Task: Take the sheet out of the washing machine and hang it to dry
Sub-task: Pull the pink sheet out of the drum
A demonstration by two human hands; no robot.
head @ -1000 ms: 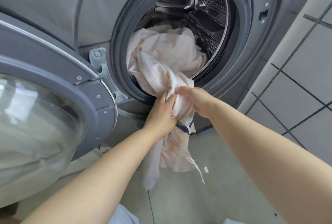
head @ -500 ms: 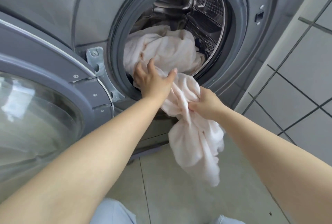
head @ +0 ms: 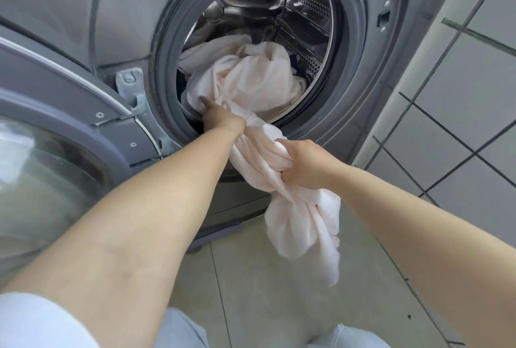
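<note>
The pale pink sheet spills from the washing machine drum over the door rim. The left hand grips it at the rim; the right hand clutches the twisted length nearer, its tail dangling above the floor.

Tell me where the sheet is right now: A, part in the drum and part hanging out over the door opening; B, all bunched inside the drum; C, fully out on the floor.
A: the sheet runs from the drum past the right hand.
</note>
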